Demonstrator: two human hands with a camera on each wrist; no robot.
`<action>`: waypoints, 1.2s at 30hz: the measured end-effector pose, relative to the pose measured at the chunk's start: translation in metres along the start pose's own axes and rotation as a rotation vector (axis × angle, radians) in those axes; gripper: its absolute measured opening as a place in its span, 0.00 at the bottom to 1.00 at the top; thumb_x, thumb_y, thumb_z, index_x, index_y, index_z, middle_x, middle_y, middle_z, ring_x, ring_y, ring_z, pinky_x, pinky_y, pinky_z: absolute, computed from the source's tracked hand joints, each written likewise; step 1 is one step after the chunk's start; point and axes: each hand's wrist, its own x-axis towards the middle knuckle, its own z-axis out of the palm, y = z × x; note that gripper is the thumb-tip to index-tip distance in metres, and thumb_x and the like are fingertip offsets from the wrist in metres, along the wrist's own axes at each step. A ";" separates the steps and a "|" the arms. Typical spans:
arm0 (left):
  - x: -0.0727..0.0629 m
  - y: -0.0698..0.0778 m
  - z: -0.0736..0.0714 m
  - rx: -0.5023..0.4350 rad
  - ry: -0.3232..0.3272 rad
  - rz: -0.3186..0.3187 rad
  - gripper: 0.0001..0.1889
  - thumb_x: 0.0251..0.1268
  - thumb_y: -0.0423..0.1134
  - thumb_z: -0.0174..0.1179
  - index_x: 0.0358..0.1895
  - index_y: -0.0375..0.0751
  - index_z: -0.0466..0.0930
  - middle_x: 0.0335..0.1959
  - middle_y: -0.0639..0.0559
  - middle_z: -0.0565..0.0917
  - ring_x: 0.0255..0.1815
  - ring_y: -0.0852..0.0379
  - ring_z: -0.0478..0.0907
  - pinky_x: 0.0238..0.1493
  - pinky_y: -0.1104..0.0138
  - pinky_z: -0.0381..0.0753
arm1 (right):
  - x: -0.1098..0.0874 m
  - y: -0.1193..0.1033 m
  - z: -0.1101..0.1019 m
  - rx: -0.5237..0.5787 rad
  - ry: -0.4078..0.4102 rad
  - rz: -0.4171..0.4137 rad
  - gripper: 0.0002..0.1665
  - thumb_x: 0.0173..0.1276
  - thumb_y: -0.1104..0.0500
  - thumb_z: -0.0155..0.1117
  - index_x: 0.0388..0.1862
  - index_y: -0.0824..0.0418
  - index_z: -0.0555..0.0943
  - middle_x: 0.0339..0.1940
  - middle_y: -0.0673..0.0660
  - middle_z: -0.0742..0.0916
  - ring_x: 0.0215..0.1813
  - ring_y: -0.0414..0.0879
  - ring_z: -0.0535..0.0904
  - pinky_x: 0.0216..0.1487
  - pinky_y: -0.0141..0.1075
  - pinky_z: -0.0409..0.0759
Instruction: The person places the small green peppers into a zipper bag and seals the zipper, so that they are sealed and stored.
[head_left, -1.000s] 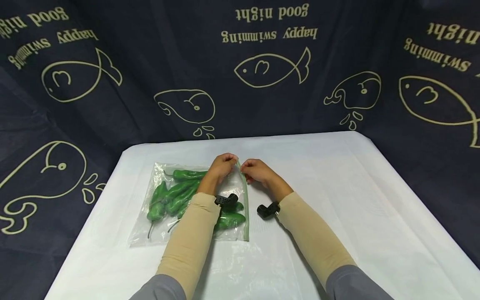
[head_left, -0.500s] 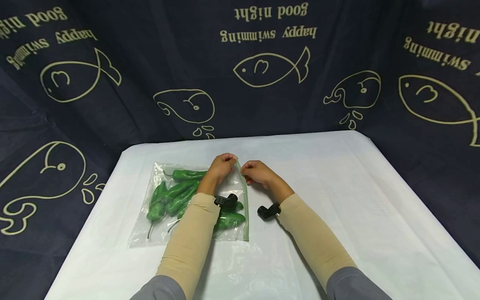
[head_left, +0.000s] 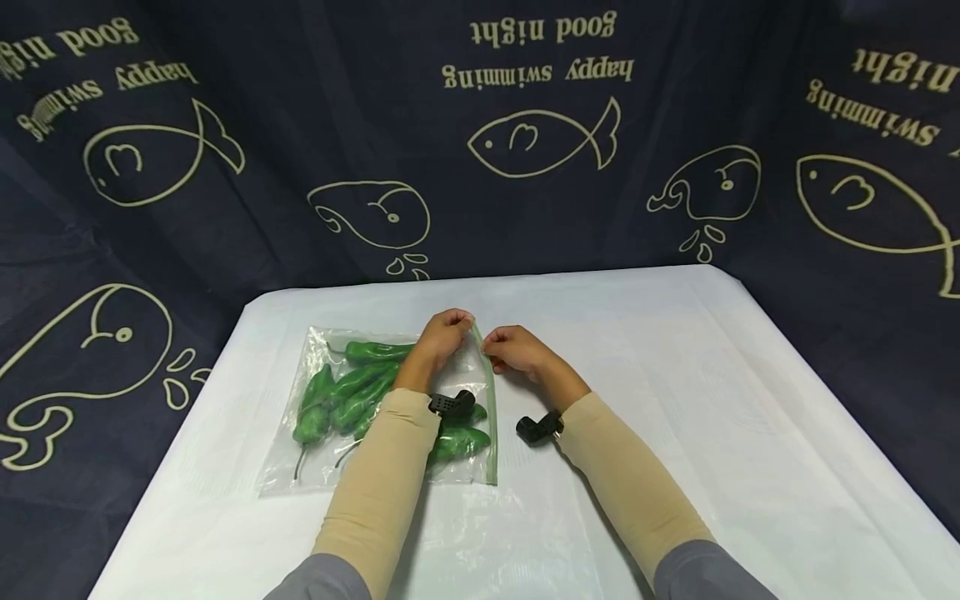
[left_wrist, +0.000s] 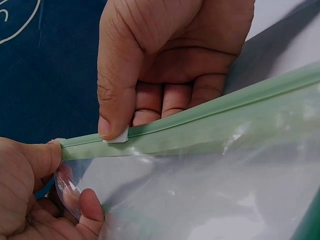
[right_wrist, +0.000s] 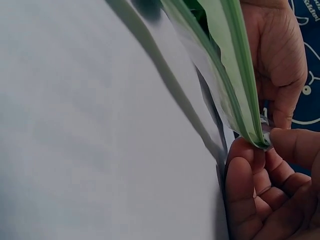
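A clear zip bag (head_left: 285, 467) with several long green peppers (head_left: 315, 408) in it lies on the table, its green zip strip (left_wrist: 210, 112) along the right side. My left hand (head_left: 442, 335) pinches the bag's far corner at the end of the strip. Just right of it, my right hand (head_left: 517, 348) pinches a small white slider (left_wrist: 117, 137) on the strip, thumb on top and fingers behind. Past the slider, the two green edges (right_wrist: 240, 55) of the mouth gape apart in the right wrist view. My left forearm hides part of the peppers.
A white cloth covers the table (head_left: 675, 375). Behind and at both sides hangs a dark blue curtain (head_left: 270, 108) with fish and whale drawings. Small black cameras (head_left: 538, 428) sit on both wrists.
My right hand has shifted slightly toward me along the zip strip. My left hand keeps its grip at the far corner, and the bag lies as before.
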 end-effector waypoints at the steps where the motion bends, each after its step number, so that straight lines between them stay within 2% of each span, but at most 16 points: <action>1: 0.000 0.000 0.000 -0.003 -0.002 0.001 0.10 0.76 0.38 0.54 0.46 0.34 0.80 0.39 0.51 0.76 0.39 0.58 0.70 0.41 0.69 0.75 | 0.000 0.001 0.000 -0.002 -0.001 -0.001 0.08 0.73 0.63 0.60 0.43 0.69 0.80 0.31 0.56 0.82 0.31 0.43 0.77 0.31 0.30 0.81; 21: -0.004 0.003 -0.001 0.009 -0.002 0.004 0.11 0.77 0.39 0.53 0.46 0.34 0.80 0.38 0.51 0.75 0.37 0.57 0.71 0.41 0.68 0.75 | -0.009 -0.002 0.001 0.020 -0.054 0.010 0.07 0.73 0.65 0.58 0.43 0.71 0.78 0.30 0.56 0.80 0.27 0.43 0.77 0.29 0.31 0.82; 28: -0.004 0.003 -0.001 0.005 -0.018 0.014 0.14 0.77 0.39 0.53 0.51 0.29 0.78 0.38 0.51 0.74 0.37 0.57 0.70 0.41 0.67 0.74 | -0.013 -0.001 0.001 0.011 -0.050 0.011 0.07 0.73 0.66 0.58 0.43 0.71 0.78 0.30 0.57 0.80 0.26 0.43 0.77 0.29 0.31 0.81; 36: -0.004 0.003 0.000 0.002 -0.002 0.009 0.11 0.77 0.38 0.53 0.46 0.32 0.79 0.36 0.52 0.75 0.36 0.58 0.70 0.39 0.68 0.74 | -0.015 0.001 0.002 0.021 -0.069 0.000 0.06 0.72 0.66 0.58 0.41 0.71 0.77 0.28 0.57 0.80 0.26 0.43 0.77 0.29 0.31 0.81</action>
